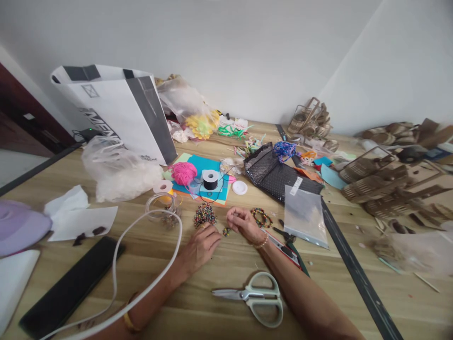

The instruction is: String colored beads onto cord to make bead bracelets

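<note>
A small heap of multicoloured beads [204,214] lies on the wooden table. My left hand [201,246] rests at its near edge, fingers bent together and pointing down; its fingertips are hidden. To the right, my right hand [245,224] is closed in a pinch. Just below its fingertips is a short cluster of beads [225,231]; whether a cord joins it to the fingers I cannot tell. A finished-looking ring of strung beads [262,217] lies beside the right wrist. Behind the heap, a spool of black cord [210,180] stands on coloured sheets [203,165].
Scissors [253,295] lie between my forearms. A utility knife [287,251] and pliers [286,232] sit by the right forearm. A white cable [179,236] loops over the left arm. Pink yarn [183,174], a plastic pouch [305,216] and small baskets [368,167] surround the work.
</note>
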Action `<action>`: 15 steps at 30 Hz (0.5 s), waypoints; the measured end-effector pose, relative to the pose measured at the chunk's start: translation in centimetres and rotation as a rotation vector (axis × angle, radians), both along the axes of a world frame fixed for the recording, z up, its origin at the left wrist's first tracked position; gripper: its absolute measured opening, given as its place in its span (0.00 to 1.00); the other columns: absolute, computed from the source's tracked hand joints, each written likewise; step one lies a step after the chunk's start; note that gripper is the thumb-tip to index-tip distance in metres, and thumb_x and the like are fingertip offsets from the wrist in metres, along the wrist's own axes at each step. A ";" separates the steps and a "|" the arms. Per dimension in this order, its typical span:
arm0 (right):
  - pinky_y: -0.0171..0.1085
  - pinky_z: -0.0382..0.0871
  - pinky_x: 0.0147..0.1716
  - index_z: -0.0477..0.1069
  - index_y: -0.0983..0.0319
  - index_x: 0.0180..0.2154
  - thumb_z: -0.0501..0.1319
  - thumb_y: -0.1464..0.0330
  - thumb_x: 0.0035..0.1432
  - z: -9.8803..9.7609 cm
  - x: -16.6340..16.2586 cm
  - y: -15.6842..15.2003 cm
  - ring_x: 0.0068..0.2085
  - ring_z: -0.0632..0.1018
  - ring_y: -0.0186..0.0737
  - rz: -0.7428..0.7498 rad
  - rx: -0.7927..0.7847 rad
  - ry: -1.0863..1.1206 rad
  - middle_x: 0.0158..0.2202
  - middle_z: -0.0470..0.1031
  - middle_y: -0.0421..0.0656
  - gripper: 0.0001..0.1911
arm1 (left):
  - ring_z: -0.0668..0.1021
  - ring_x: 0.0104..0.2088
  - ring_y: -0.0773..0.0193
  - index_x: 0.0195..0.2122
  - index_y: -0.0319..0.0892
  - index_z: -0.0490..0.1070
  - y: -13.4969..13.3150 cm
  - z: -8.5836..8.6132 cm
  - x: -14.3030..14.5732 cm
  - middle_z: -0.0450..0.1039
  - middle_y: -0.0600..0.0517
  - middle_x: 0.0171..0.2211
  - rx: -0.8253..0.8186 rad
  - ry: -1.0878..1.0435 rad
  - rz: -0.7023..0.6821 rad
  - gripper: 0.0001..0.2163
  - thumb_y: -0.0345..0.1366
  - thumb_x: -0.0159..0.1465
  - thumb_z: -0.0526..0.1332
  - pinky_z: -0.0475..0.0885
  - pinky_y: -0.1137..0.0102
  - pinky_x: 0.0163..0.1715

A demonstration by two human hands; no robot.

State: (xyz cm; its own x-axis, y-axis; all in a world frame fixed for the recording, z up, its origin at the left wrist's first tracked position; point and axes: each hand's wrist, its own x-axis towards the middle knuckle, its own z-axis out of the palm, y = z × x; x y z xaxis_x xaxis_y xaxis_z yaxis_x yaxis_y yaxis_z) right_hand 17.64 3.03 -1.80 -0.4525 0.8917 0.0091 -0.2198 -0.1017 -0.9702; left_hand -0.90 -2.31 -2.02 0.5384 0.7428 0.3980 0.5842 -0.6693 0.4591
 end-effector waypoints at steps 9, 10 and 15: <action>0.29 0.55 0.22 0.70 0.66 0.30 0.58 0.65 0.58 4.5 1.0 -0.6 0.22 0.63 0.28 0.247 0.310 -0.594 0.22 0.66 0.37 0.10 | 0.75 0.34 0.62 0.31 0.40 0.75 0.6 0.8 -0.3 0.76 0.49 0.30 -0.190 -0.306 0.076 0.06 0.25 0.58 0.59 0.70 0.68 0.36; 0.29 0.57 0.23 0.71 0.66 0.30 0.58 0.67 0.59 5.1 1.1 -0.8 0.23 0.64 0.29 0.291 0.350 -0.639 0.22 0.67 0.37 0.09 | 0.75 0.34 0.62 0.30 0.41 0.75 0.6 1.0 -0.3 0.76 0.49 0.29 -0.215 -0.328 0.089 0.06 0.24 0.57 0.60 0.70 0.68 0.36; 0.29 0.61 0.27 0.73 0.65 0.30 0.59 0.72 0.57 6.4 1.4 -3.6 0.28 0.69 0.31 0.342 0.455 -0.736 0.28 0.70 0.40 0.05 | 0.77 0.32 0.62 0.27 0.40 0.76 0.8 2.4 -0.4 0.77 0.49 0.27 -0.341 -0.409 0.169 0.06 0.23 0.53 0.61 0.71 0.70 0.35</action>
